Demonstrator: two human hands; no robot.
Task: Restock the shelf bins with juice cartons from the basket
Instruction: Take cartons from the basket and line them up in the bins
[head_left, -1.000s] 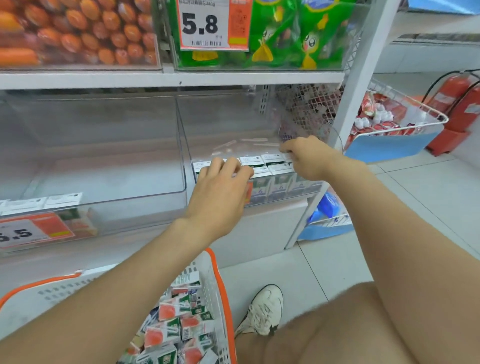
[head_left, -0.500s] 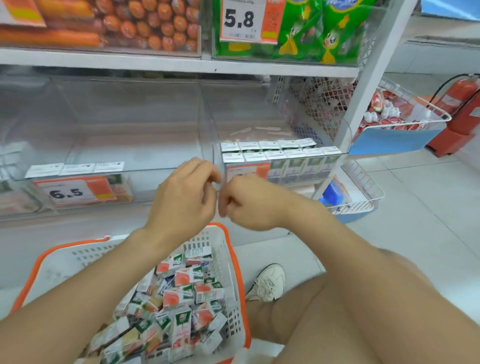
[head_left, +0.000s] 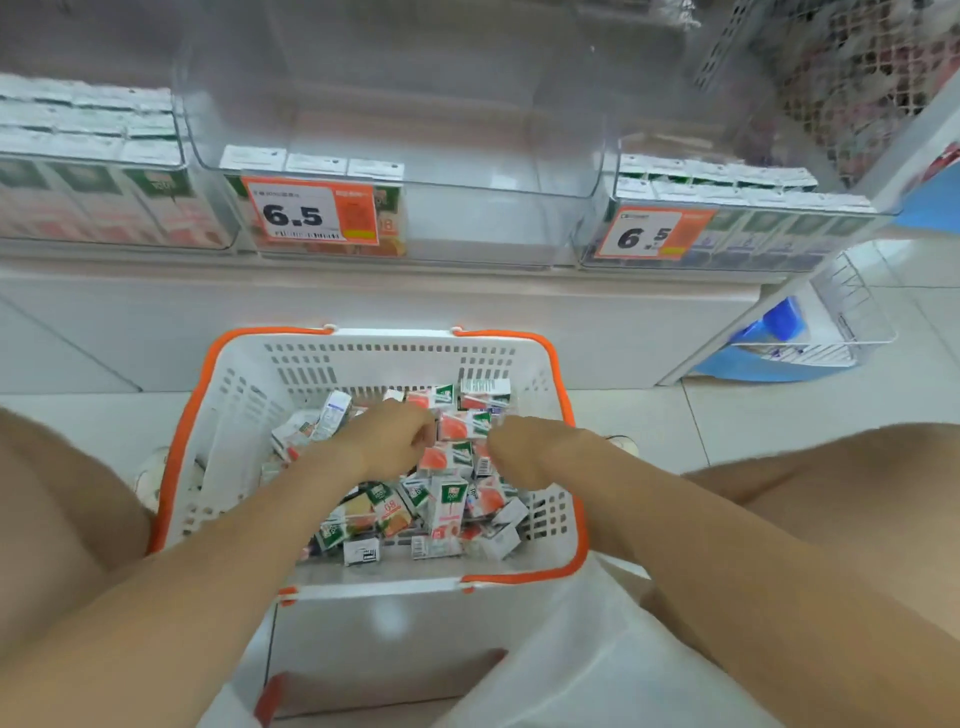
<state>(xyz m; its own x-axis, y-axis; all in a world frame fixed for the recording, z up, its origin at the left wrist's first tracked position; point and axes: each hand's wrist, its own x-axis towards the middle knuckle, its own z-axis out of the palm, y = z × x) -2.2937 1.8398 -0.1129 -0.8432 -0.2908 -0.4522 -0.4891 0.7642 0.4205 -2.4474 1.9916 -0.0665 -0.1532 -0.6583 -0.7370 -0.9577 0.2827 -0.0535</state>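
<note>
Two bare forearms run forward from the near edge and converge inside the basket (head_left: 395, 364), a white one with orange handles that stands on the tiled floor between the person's knees. We note the left grip (head_left: 395, 441) knuckles-up, fingers curled down into the loose heap of juice cartons (head_left: 447, 501). The right grip (head_left: 517, 452) is just beside it, wrist bent, fingers tucked under and out of sight. Whether either grip grasps a carton we cannot tell. The cartons lie jumbled across the basket floor, mostly toward its right side. Beyond, on the low shelf, stand three clear bins. The left bin (head_left: 104, 197) is packed with rows. The middle bin (head_left: 493, 223) holds three cartons at its left end behind a 6.5 price tag (head_left: 311, 215). The right bin (head_left: 779, 228) has cartons along its front.
</note>
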